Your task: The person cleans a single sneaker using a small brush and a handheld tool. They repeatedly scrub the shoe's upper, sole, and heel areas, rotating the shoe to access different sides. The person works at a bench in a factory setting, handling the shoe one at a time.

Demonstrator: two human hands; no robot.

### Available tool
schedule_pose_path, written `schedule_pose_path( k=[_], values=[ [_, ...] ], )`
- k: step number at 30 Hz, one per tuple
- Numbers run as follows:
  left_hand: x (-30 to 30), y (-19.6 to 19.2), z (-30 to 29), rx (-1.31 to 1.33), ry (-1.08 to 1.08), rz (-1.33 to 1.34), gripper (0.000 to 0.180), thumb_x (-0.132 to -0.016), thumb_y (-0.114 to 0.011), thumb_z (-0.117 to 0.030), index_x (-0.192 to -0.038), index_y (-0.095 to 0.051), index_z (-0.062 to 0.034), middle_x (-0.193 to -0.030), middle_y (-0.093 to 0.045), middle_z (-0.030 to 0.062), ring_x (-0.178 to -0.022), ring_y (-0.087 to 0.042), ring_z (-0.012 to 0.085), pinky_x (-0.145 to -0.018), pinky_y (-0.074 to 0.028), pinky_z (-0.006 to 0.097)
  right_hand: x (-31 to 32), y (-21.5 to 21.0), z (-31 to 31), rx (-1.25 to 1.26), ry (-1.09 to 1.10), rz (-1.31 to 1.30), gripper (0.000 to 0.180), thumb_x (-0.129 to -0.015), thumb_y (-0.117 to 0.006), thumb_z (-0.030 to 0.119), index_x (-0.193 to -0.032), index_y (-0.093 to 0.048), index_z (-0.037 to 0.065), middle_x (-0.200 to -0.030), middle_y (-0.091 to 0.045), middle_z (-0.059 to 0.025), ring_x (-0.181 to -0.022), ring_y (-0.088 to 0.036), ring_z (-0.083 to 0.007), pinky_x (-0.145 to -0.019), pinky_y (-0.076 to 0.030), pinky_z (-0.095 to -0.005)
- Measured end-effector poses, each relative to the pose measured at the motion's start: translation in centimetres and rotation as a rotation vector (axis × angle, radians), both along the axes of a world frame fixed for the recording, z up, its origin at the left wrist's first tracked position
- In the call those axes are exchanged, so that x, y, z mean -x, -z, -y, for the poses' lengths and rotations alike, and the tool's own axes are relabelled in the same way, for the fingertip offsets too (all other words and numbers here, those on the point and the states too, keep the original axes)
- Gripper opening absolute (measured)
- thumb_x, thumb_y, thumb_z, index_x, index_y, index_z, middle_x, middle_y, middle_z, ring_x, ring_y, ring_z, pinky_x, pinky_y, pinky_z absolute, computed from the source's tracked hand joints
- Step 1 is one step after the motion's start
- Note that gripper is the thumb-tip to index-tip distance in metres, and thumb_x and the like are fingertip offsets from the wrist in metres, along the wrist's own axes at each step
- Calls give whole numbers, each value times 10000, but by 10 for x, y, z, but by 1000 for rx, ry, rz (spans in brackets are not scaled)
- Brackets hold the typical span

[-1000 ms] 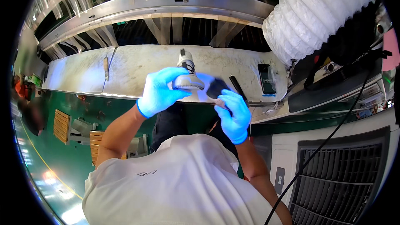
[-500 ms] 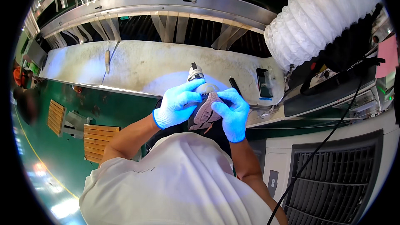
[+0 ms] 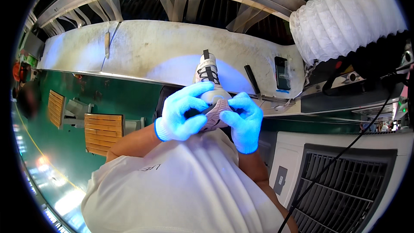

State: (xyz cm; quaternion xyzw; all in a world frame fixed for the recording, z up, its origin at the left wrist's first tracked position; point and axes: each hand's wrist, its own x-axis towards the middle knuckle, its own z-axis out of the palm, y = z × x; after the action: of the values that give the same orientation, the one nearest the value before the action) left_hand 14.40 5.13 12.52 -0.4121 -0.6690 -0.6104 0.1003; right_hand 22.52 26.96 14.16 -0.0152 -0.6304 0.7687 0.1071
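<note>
Lighting: strong blue light falls on my left grip [image 3: 181, 114] and right grip [image 3: 245, 123], turning both a glowing blue-white, and casts a blue pool over the desk [image 3: 142, 45] beyond. Fainter bluish patches lie at its left end. White glare marks the green floor [image 3: 71, 151] at lower left; the recess [image 3: 146, 8] behind the strips is near black. Quality: centre fairly sharp, far-left rim blurred, straight edges bowed, corners black.

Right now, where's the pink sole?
Head view, near centre: the pink sole sits between the left hand and right hand, at the toe of the shoe.
</note>
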Motion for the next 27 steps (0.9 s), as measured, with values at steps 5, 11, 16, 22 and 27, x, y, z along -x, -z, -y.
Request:
schedule_pose_path(
  k=[5,11,16,22,27],
  values=[
    [-13,6,-8,-61,-54,151,408,-804,-999,-238,-955,-684,-29,-1364,-747,330,-1310,-747,460,-1108,-584,521,-8,-5,4,-185,-1,0,263,-859,-917,-56,-1087,-801,6,-1025,-659,-50,-913,-650,-132,-831,-539,-296],
    [-14,0,-12,-44,-61,178,395,-811,-1005,-148,-900,-635,-44,-1343,-763,297,-1325,-745,428,-1123,-574,529,-14,-6,13,-226,84,-14,215,-888,-937,-17,-1047,-800,27,-982,-632,-33,-855,-618,-114,-751,-503,-288],
    [-15,-6,-15,-82,-58,248,364,-837,-986,-77,-869,-625,-48,-1306,-778,264,-1315,-749,417,-1120,-576,517,-10,-6,19,-257,122,-43,202,-912,-938,-9,-1014,-772,42,-975,-625,-35,-826,-607,-110,-716,-485,-284],
    [-12,-4,-19,-78,-53,296,371,-828,-994,-81,-842,-625,-47,-1285,-789,247,-1263,-769,410,-1094,-591,500,-7,-3,19,-289,171,-100,241,-910,-932,-12,-1031,-733,48,-968,-624,-49,-795,-579,-117,-704,-460,-286],
    [-6,-9,-16,-58,-17,330,388,-820,-1001,-108,-938,-639,-33,-1253,-793,249,-1239,-773,379,-1077,-596,506,-4,-7,15,-341,169,-80,248,-910,-956,15,-992,-725,52,-950,-624,-45,-764,-579,-108,-691,-465,-280]
  ],
)
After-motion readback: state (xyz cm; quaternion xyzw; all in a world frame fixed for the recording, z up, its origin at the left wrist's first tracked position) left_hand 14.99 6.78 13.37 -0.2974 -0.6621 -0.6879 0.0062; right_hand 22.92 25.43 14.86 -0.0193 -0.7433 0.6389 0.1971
